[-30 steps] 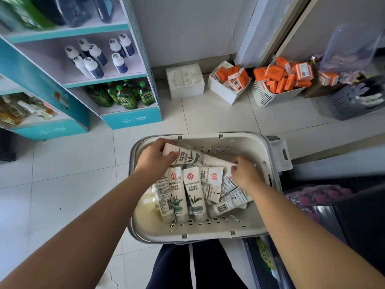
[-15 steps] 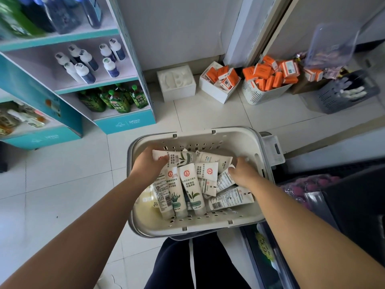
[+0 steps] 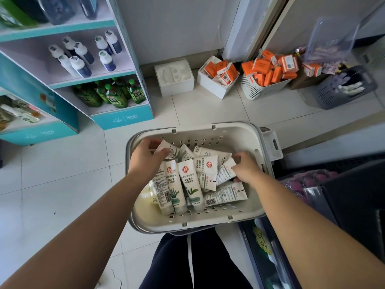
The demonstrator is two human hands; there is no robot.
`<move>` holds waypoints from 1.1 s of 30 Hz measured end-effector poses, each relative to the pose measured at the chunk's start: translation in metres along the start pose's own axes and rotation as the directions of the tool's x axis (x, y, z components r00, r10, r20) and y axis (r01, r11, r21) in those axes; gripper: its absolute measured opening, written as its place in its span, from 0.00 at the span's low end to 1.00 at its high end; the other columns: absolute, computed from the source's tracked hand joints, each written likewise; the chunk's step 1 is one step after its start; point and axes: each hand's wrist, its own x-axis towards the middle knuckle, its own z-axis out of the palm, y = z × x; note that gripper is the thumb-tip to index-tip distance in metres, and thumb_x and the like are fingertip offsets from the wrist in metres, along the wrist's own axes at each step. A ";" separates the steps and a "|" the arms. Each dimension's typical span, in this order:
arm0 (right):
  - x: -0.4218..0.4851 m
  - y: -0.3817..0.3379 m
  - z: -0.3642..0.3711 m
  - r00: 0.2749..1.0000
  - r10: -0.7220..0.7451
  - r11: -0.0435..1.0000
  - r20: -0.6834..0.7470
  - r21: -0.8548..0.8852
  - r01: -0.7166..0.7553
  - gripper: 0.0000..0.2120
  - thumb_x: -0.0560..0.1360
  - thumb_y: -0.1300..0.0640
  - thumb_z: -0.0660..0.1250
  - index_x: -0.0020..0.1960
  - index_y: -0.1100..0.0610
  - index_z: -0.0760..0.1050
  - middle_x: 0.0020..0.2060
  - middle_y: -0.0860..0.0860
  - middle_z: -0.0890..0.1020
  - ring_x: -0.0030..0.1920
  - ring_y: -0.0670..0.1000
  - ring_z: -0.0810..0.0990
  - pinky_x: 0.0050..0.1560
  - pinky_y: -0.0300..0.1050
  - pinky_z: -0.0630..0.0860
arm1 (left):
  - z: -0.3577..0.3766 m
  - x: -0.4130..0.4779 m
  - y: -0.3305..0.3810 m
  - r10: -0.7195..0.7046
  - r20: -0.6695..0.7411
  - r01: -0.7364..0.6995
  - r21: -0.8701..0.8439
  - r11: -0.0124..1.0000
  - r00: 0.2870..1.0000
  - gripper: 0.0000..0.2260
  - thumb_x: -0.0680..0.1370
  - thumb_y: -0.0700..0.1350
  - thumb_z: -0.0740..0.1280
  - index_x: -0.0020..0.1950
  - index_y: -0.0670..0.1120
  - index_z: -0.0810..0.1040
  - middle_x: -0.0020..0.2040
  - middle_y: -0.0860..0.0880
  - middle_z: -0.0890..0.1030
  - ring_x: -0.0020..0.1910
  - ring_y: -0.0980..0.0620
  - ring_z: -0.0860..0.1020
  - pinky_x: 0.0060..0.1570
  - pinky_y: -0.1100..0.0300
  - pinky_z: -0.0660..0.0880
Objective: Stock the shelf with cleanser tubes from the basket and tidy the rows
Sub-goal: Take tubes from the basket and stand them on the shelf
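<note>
A cream perforated basket [image 3: 208,223] sits below me on the floor, holding several white cleanser tubes [image 3: 190,184] with red logos and green leaf prints, lying in a loose pile. My left hand [image 3: 145,157] is inside at the far left, fingers closed on the end of one cleanser tube [image 3: 169,150]. At the right side of the pile my right hand [image 3: 246,168] grips another cleanser tube [image 3: 226,172]. The teal shelf unit [image 3: 123,119] stands at the upper left.
The teal shelf carries white-capped blue bottles [image 3: 81,59] and green pouches [image 3: 113,94]. Along the wall stand a white foam block [image 3: 174,77], a white box and a slatted basket of orange boxes [image 3: 264,74], and a grey basket [image 3: 345,88]. A dark counter [image 3: 343,195] is at right.
The view has shifted slightly. Both hands have stayed in the basket; the left has curled onto the far-left tube and the right has closed on a tube at the pile's right side.
</note>
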 end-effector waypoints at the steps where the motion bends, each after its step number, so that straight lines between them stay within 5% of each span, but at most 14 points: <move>1: 0.000 0.002 0.000 0.998 -0.055 0.998 -0.039 0.016 0.055 0.14 0.77 0.69 0.60 0.59 0.56 0.71 0.51 0.54 0.77 0.50 0.58 0.81 0.40 0.55 0.83 | 0.000 0.001 0.000 0.002 -0.007 -0.002 -0.006 1.000 1.000 0.11 0.74 0.47 0.72 0.54 0.52 0.77 0.49 0.55 0.81 0.46 0.56 0.80 0.40 0.62 0.76; 4: -0.006 0.006 0.000 0.985 -0.157 0.987 -0.065 0.004 0.158 0.13 0.79 0.66 0.62 0.61 0.56 0.73 0.49 0.48 0.77 0.54 0.55 0.80 0.50 0.57 0.81 | -0.001 0.001 0.000 -0.002 -0.012 0.001 -0.032 0.999 1.000 0.07 0.73 0.47 0.73 0.49 0.55 0.78 0.47 0.56 0.82 0.46 0.53 0.81 0.46 0.53 0.80; 17: -0.030 -0.004 -0.015 0.912 -0.317 0.924 -0.261 0.130 0.359 0.07 0.80 0.59 0.63 0.54 0.52 0.77 0.48 0.49 0.80 0.52 0.53 0.81 0.52 0.57 0.80 | -0.008 -0.002 0.028 0.040 0.120 -0.020 -0.161 0.987 0.992 0.07 0.73 0.44 0.74 0.47 0.53 0.79 0.44 0.49 0.85 0.38 0.49 0.85 0.44 0.45 0.82; 20: -0.037 -0.006 -0.018 0.897 -0.317 0.909 -0.307 0.173 0.380 0.05 0.80 0.57 0.62 0.52 0.50 0.76 0.46 0.47 0.81 0.50 0.52 0.81 0.52 0.58 0.80 | -0.012 -0.004 0.039 0.057 0.132 -0.037 -0.154 0.987 0.990 0.08 0.74 0.44 0.73 0.51 0.49 0.79 0.44 0.50 0.84 0.31 0.58 0.83 0.36 0.59 0.82; 23: -0.047 -0.014 -0.023 0.866 -0.341 0.886 -0.365 0.184 0.426 0.06 0.81 0.58 0.62 0.54 0.54 0.77 0.45 0.47 0.80 0.48 0.49 0.79 0.54 0.55 0.79 | -0.014 -0.007 0.050 0.075 0.138 -0.051 -0.172 0.984 0.988 0.10 0.75 0.41 0.72 0.54 0.43 0.78 0.41 0.53 0.81 0.26 0.64 0.79 0.23 0.74 0.70; 30: -0.070 -0.028 -0.042 0.858 -0.279 0.811 -0.431 0.373 0.451 0.06 0.81 0.60 0.62 0.54 0.56 0.77 0.47 0.50 0.81 0.51 0.53 0.82 0.49 0.54 0.82 | -0.022 -0.009 0.063 0.118 0.180 -0.090 -0.161 0.983 0.977 0.11 0.75 0.43 0.72 0.54 0.43 0.77 0.40 0.56 0.80 0.25 0.64 0.78 0.20 0.73 0.69; 33: -0.084 -0.035 -0.050 0.867 -0.262 0.774 -0.424 0.444 0.451 0.08 0.80 0.62 0.61 0.57 0.62 0.76 0.45 0.51 0.82 0.46 0.50 0.82 0.42 0.46 0.83 | -0.025 -0.009 0.069 0.131 0.182 -0.105 -0.148 0.983 0.974 0.11 0.74 0.45 0.73 0.55 0.45 0.77 0.42 0.54 0.82 0.25 0.62 0.78 0.21 0.70 0.71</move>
